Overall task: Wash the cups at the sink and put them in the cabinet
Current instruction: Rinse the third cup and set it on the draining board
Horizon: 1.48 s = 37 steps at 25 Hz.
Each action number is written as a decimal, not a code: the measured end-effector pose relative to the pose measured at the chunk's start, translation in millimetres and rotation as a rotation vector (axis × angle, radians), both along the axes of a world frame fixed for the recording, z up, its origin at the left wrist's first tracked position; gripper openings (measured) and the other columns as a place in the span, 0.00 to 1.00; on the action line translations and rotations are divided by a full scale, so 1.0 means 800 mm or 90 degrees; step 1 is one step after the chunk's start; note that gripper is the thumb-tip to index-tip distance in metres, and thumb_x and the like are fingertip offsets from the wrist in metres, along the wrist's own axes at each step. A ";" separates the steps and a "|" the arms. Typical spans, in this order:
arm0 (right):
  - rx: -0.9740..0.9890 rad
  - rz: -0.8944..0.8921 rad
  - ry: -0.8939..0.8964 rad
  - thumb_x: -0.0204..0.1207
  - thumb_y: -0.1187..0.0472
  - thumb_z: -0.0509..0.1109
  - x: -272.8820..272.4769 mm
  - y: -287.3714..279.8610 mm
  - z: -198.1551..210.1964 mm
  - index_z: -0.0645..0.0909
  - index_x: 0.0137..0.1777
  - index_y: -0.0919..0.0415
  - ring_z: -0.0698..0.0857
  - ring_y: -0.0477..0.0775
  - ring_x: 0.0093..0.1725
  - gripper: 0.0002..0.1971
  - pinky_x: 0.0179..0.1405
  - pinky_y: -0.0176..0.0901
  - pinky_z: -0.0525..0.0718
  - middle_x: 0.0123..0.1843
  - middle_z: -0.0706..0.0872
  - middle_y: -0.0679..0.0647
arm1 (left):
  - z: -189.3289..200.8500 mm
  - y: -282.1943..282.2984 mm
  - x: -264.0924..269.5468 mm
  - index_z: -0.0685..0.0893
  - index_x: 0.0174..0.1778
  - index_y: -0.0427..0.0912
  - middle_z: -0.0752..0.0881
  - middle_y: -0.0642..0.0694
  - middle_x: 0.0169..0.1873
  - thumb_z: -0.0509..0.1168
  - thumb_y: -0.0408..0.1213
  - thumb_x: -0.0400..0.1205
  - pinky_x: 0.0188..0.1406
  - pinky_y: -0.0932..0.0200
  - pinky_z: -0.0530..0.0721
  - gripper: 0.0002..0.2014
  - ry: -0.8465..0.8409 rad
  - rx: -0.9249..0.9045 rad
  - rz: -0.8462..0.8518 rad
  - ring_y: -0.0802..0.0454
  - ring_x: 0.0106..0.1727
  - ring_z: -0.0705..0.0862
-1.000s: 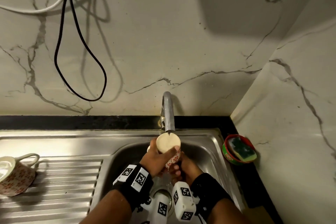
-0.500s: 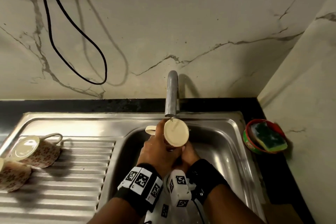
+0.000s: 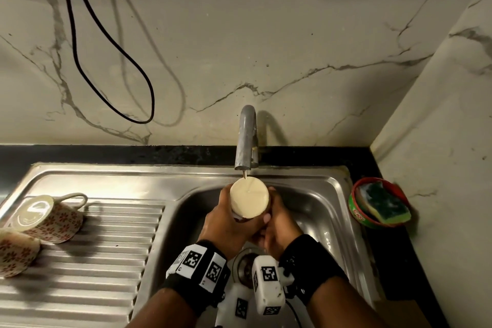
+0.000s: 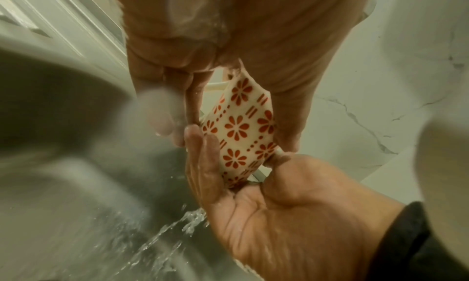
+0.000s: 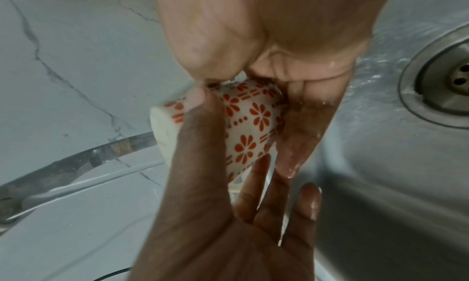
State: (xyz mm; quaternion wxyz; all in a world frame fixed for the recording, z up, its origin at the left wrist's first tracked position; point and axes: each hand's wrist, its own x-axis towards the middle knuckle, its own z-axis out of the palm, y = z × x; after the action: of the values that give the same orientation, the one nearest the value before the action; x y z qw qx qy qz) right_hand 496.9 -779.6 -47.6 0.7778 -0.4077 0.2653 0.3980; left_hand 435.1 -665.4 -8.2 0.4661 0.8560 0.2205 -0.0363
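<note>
A cream cup (image 3: 249,197) with red flower print is held bottom-up over the sink basin (image 3: 319,194), right under the faucet (image 3: 246,138). A thin stream of water falls on its base. My left hand (image 3: 226,210) grips the cup from the left; in the left wrist view its fingers and thumb wrap the patterned wall (image 4: 241,124). My right hand (image 3: 277,221) holds the cup from the right, thumb and wet fingers (image 5: 291,145) pressed on the wall (image 5: 248,124). The rim and handle are hidden by my hands.
Two more flowered cups (image 3: 50,218) (image 3: 16,253) lie on their sides on the ribbed drainboard (image 3: 106,261) at the left. A red dish holding a green sponge (image 3: 380,205) sits on the black counter at the right. The drain (image 3: 243,263) lies below my wrists. A black cable (image 3: 106,42) hangs on the wall.
The cup has turned in my hands, so its handle no longer shows and its base faces up under the spout. The head view shifted, bringing both drainboard cups into sight.
</note>
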 end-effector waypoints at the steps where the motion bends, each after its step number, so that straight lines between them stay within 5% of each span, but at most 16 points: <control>1: -0.008 0.006 -0.019 0.79 0.33 0.64 0.000 -0.001 0.000 0.84 0.65 0.59 0.91 0.63 0.55 0.31 0.34 0.49 0.91 0.57 0.92 0.64 | -0.001 0.001 0.000 0.66 0.77 0.60 0.82 0.56 0.57 0.80 0.64 0.64 0.58 0.59 0.81 0.47 0.008 0.002 0.006 0.53 0.60 0.82; 3: -0.082 0.031 -0.118 0.80 0.34 0.64 0.000 -0.002 -0.002 0.85 0.63 0.58 0.92 0.62 0.54 0.28 0.33 0.48 0.90 0.55 0.93 0.63 | -0.007 0.008 -0.001 0.70 0.74 0.53 0.82 0.56 0.57 0.81 0.64 0.62 0.56 0.60 0.81 0.46 0.025 -0.001 0.023 0.54 0.60 0.82; 6: -0.302 0.061 -0.416 0.75 0.38 0.73 0.002 -0.005 0.000 0.85 0.48 0.53 0.92 0.55 0.46 0.18 0.30 0.38 0.86 0.48 0.92 0.57 | -0.026 0.024 -0.010 0.73 0.70 0.49 0.85 0.57 0.54 0.83 0.59 0.60 0.52 0.60 0.87 0.44 0.063 -0.034 0.030 0.58 0.54 0.86; 10: -0.432 0.166 -0.806 0.60 0.41 0.85 -0.014 -0.007 0.006 0.80 0.35 0.51 0.83 0.39 0.49 0.19 0.45 0.24 0.79 0.50 0.80 0.41 | -0.046 0.028 -0.017 0.70 0.66 0.53 0.84 0.61 0.47 0.84 0.53 0.60 0.45 0.66 0.82 0.42 0.038 -0.021 0.046 0.58 0.52 0.87; 16: -0.476 0.163 -0.957 0.62 0.40 0.85 -0.030 -0.007 0.019 0.81 0.36 0.57 0.79 0.41 0.69 0.22 0.61 0.35 0.82 0.72 0.76 0.43 | -0.046 0.022 -0.012 0.71 0.62 0.60 0.84 0.63 0.47 0.83 0.32 0.69 0.41 0.79 0.78 0.34 -0.130 -0.039 0.062 0.68 0.46 0.85; 21: -0.506 0.155 -1.037 0.63 0.40 0.84 -0.025 -0.012 0.039 0.81 0.37 0.56 0.79 0.40 0.67 0.22 0.59 0.31 0.82 0.70 0.77 0.42 | -0.044 0.017 -0.010 0.72 0.63 0.64 0.86 0.62 0.51 0.83 0.46 0.63 0.48 0.73 0.84 0.36 -0.173 -0.079 0.052 0.74 0.51 0.85; 24: -0.518 0.104 -0.923 0.60 0.38 0.84 -0.026 -0.014 0.041 0.80 0.33 0.54 0.84 0.39 0.54 0.22 0.48 0.29 0.83 0.57 0.82 0.42 | -0.034 0.011 -0.013 0.73 0.65 0.63 0.87 0.61 0.51 0.82 0.53 0.58 0.45 0.74 0.82 0.39 -0.167 -0.072 0.027 0.72 0.50 0.86; 27: -0.444 0.016 -0.560 0.68 0.44 0.82 -0.013 -0.014 0.056 0.85 0.33 0.55 0.88 0.42 0.35 0.16 0.34 0.43 0.87 0.37 0.91 0.48 | -0.017 0.009 -0.011 0.75 0.67 0.60 0.84 0.57 0.56 0.85 0.56 0.59 0.47 0.75 0.81 0.42 -0.203 0.020 0.040 0.64 0.55 0.84; 29: -0.263 0.032 -0.259 0.78 0.40 0.72 -0.013 -0.011 0.066 0.89 0.47 0.58 0.93 0.51 0.40 0.20 0.33 0.45 0.90 0.42 0.94 0.57 | -0.001 0.008 -0.011 0.75 0.69 0.61 0.80 0.56 0.61 0.83 0.61 0.59 0.55 0.73 0.80 0.42 -0.213 0.087 0.040 0.60 0.60 0.81; 31: -0.076 0.009 -0.067 0.82 0.37 0.64 -0.026 -0.006 0.073 0.86 0.58 0.62 0.94 0.60 0.43 0.26 0.31 0.46 0.90 0.47 0.94 0.64 | 0.026 0.001 -0.016 0.70 0.72 0.66 0.77 0.58 0.65 0.78 0.66 0.61 0.65 0.57 0.82 0.43 -0.182 0.163 0.002 0.55 0.65 0.78; 34: 0.049 -0.039 0.088 0.85 0.45 0.62 -0.055 0.001 0.081 0.84 0.57 0.65 0.92 0.65 0.33 0.21 0.26 0.50 0.89 0.36 0.92 0.67 | 0.063 -0.015 -0.024 0.59 0.79 0.69 0.70 0.59 0.70 0.67 0.74 0.66 0.73 0.49 0.72 0.45 -0.119 0.386 -0.123 0.52 0.70 0.69; 37: 0.041 -0.046 0.105 0.83 0.47 0.63 -0.077 0.007 0.086 0.83 0.49 0.66 0.89 0.68 0.38 0.20 0.36 0.53 0.86 0.31 0.91 0.68 | 0.081 -0.015 -0.031 0.57 0.83 0.65 0.68 0.56 0.72 0.64 0.74 0.70 0.74 0.48 0.69 0.46 -0.085 0.457 -0.155 0.49 0.72 0.66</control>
State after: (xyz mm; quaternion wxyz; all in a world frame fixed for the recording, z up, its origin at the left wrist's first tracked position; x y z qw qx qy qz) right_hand 435.4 -773.7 21.1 0.7803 -0.3382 0.3297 0.4099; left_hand 410.0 -677.6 56.2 0.1424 0.9852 0.0850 0.0441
